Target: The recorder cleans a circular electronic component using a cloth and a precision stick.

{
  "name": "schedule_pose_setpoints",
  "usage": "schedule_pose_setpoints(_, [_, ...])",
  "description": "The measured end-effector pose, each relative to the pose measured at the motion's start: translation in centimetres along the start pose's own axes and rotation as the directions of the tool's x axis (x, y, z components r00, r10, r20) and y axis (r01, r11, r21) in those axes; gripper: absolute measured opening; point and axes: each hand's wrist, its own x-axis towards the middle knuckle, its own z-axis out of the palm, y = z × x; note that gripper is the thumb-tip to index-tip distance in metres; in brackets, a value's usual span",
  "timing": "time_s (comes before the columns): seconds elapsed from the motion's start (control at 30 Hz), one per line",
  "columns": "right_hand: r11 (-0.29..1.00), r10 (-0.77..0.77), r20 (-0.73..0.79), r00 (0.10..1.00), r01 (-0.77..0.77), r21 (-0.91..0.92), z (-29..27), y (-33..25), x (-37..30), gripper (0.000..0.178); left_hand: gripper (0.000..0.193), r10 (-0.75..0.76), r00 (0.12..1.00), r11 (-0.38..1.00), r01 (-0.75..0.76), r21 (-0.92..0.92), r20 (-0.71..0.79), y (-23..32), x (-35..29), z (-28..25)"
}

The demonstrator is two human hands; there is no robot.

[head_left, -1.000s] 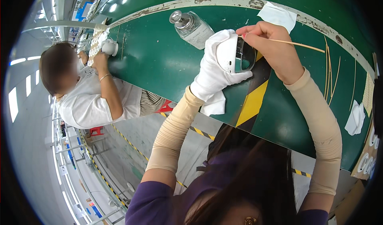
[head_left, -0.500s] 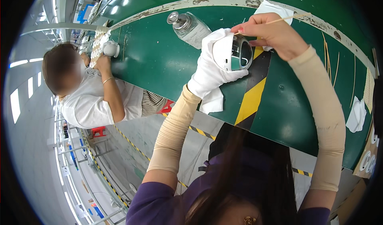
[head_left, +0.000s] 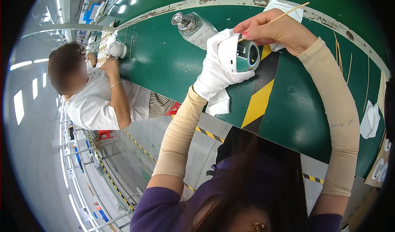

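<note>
My left hand [head_left: 212,73], in a white glove, is wrapped round a rounded white camera housing [head_left: 227,56] with a glossy dark front. Bare-fingered, my right hand [head_left: 273,29] pinches a thin wooden stick [head_left: 289,12]. The stick's lower tip meets the upper edge of the dark front, and its other end points up to the right. Behind the glove, a clear pump bottle [head_left: 196,30] with a metal top leans on the green table. A white cloth [head_left: 219,103] lies under my left wrist.
More thin sticks [head_left: 338,53] and a folded white cloth [head_left: 370,120] lie to the right on the green table [head_left: 304,104]. Another white cloth [head_left: 284,5] is behind my right hand. Yellow-black tape [head_left: 259,102] crosses the table. At left a co-worker [head_left: 96,96] handles white parts.
My right hand has shifted slightly left and down, its fingers closer over the dark front. The stick is tilted more steeply. The co-worker has moved a little to the right.
</note>
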Motion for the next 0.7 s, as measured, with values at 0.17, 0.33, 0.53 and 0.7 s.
schedule_pose_setpoints(0.17, [0.989, -0.118, 0.054, 0.992, 0.123, -0.088, 1.3, -0.5, -0.6, 0.018, 0.103, -0.087, 0.996, 0.982, 0.091, -0.166, 0.032, -0.1, -0.3, 0.6])
schedule_pose_setpoints(0.33, [0.975, -0.181, 0.085, 0.98, 0.19, -0.114, 1.3, -0.5, -0.7, 0.019, 0.104, -0.128, 0.992, 0.946, 0.119, -0.301, -0.01, -0.2, -0.3, 0.8])
schedule_pose_setpoints(0.53, [0.982, -0.156, 0.091, 0.984, 0.165, -0.095, 1.0, -0.6, -0.7, 0.018, 0.102, -0.037, 0.999, 0.999, 0.037, -0.004, 0.029, 0.2, 0.1, 0.2])
schedule_pose_setpoints(0.7, [0.995, -0.103, -0.009, 0.995, 0.103, -0.01, 1.1, -0.6, -0.6, 0.018, 0.104, 0.061, 0.997, 0.998, -0.06, -0.023, 0.045, 0.4, 0.6, 0.0])
